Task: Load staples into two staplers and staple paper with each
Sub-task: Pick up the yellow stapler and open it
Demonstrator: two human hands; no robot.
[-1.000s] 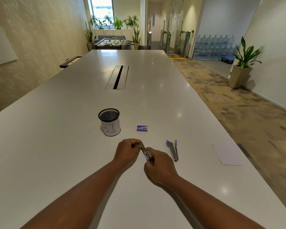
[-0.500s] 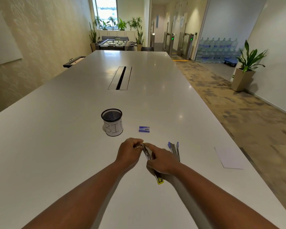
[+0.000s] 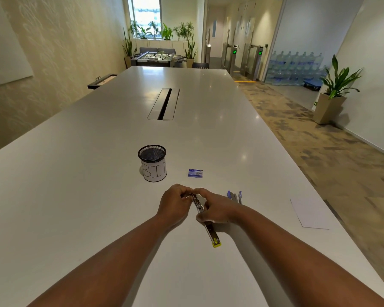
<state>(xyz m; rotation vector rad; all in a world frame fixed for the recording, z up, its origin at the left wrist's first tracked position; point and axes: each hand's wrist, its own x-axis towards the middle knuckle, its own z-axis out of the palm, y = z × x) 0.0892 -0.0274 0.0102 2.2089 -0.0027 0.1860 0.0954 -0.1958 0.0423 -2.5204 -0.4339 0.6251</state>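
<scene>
A metal stapler with a yellow end (image 3: 211,231) lies opened flat on the white table (image 3: 75,196), its long arm stretching toward me. My left hand (image 3: 174,203) pinches its far end. My right hand (image 3: 215,210) rests over its middle, fingers curled on the metal channel. A second stapler with blue ends (image 3: 234,196) lies just right of my right hand, partly hidden by my wrist. A small blue staple box (image 3: 195,173) sits beyond the hands. A white sheet of paper (image 3: 309,212) lies near the table's right edge.
A black mesh cup labelled BIN (image 3: 153,163) stands left of the staple box. A cable slot (image 3: 164,104) runs along the table's middle farther off. The right table edge drops to a patterned carpet with a potted plant (image 3: 333,89).
The yellow-ended stapler has been swung open, and its arm now extends toward me. My right hand slid up from its near end onto its middle; my left hand stayed at the far end.
</scene>
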